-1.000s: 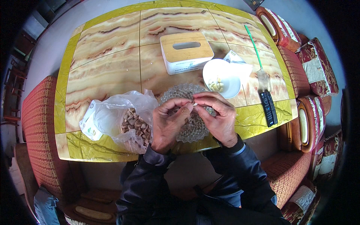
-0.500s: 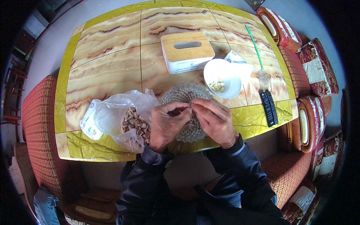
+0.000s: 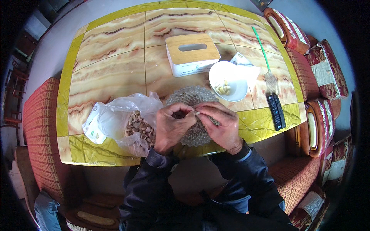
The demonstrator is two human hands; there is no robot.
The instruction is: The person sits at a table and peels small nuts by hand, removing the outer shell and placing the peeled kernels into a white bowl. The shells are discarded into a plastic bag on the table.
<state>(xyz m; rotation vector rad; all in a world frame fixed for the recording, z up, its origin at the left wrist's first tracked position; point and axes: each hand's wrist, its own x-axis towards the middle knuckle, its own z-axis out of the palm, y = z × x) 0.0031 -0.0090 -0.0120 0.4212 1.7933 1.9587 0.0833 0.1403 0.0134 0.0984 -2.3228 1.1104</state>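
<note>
Over a textured clear glass bowl [image 3: 189, 93], my left hand [image 3: 172, 129] and my right hand [image 3: 221, 127] meet fingertip to fingertip. Both are closed in a pinch on one small pale garlic clove [image 3: 197, 112], mostly hidden by the fingers. Beside my left hand lies a translucent plastic bag [image 3: 131, 103], its mouth spread around many unpeeled, brownish-purple cloves [image 3: 138, 126]. Past my right hand stands a white bowl [image 3: 239, 86] holding several peeled, cream-coloured cloves [image 3: 222, 88]. What lies inside the glass bowl is mostly covered by my hands.
A white tissue box with a wooden lid [image 3: 192, 54] stands behind the bowls. To the right are a black remote control [image 3: 276, 111] and a fly swatter with a green handle [image 3: 262, 50]. Red patterned sofas [image 3: 46, 131] flank the marble-look table [image 3: 108, 65].
The fingertips have shifted slightly at the clove, and a bit of it now shows pale between them. Everything else stays where it was.
</note>
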